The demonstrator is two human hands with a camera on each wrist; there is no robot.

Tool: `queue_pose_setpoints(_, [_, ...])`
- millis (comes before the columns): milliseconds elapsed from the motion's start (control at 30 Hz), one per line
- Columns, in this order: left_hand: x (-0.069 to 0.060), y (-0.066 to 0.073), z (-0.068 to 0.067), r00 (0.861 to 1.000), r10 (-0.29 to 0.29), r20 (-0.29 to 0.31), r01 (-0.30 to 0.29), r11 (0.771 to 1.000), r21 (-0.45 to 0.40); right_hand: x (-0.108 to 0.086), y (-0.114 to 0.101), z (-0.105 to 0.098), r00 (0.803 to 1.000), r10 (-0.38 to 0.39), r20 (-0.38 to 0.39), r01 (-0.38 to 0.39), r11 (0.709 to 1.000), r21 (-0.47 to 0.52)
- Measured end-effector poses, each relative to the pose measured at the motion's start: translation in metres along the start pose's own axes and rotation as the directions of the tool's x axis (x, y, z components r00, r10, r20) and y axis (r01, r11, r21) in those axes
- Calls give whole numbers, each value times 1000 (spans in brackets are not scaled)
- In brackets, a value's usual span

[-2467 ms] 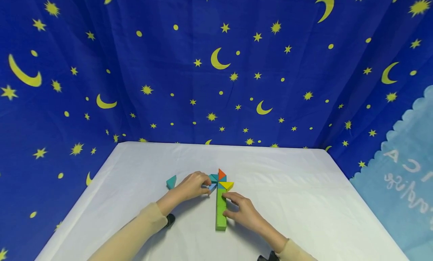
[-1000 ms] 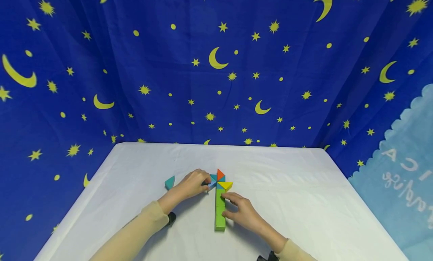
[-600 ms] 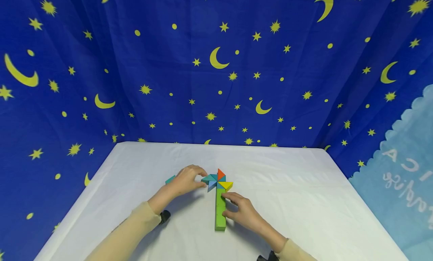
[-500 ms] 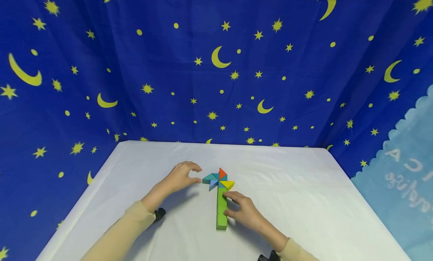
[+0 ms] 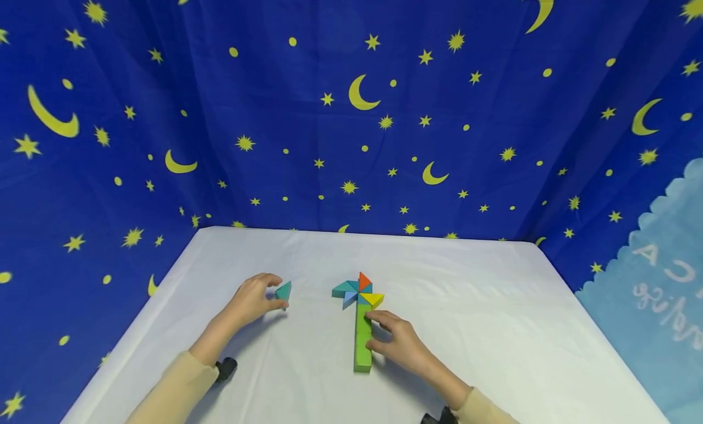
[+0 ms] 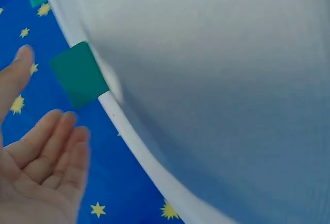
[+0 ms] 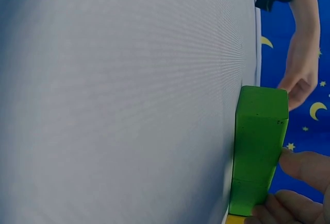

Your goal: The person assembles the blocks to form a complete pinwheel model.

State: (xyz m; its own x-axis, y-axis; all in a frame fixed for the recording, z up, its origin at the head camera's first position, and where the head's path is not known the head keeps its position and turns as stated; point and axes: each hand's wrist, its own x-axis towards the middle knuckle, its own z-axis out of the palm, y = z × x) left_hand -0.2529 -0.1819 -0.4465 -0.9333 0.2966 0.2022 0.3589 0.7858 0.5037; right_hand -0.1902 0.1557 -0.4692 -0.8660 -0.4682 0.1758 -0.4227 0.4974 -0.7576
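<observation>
A loose teal triangular block [image 5: 283,291] lies on the left part of the table. My left hand [image 5: 249,299] reaches around it, thumb and fingers spread; the left wrist view shows a gap between the fingers and this teal block [image 6: 80,74]. In the middle, green blocks [image 5: 362,344] lie end to end as a bar. Beyond the bar sit triangular blocks in a pinwheel: orange [image 5: 364,282], yellow [image 5: 373,299], light blue [image 5: 349,298] and teal [image 5: 342,288]. The fingertips of my right hand [image 5: 403,344] rest against the bar's right side.
A white cloth covers the table [image 5: 467,302]. Behind it and at the left hangs a blue curtain [image 5: 307,119] with yellow moons and stars. Light blue fabric [image 5: 659,302] hangs at the right. A black wrist device [image 5: 225,369] sits at the left cuff.
My left hand has let go beside the pinwheel and moved left to the loose teal block. The light blue and teal pieces now sit against the pinwheel's centre. My right hand stays put.
</observation>
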Motion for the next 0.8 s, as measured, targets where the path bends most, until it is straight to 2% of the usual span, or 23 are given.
queue_pose_setpoints(433, [0, -3, 8, 999, -37, 9, 37, 998, 46, 0, 0, 0, 1000, 12, 15, -13, 1000, 21])
queue_pose_setpoints(633, [0, -2, 9, 999, -34, -15, 34, 999, 22, 0, 0, 0, 1000, 3, 11, -3, 1000, 11])
queue_pose_setpoints(800, [0, 1, 5, 997, -39, -62, 37, 999, -28, 0, -1, 0, 1000, 2, 15, -2, 1000, 18])
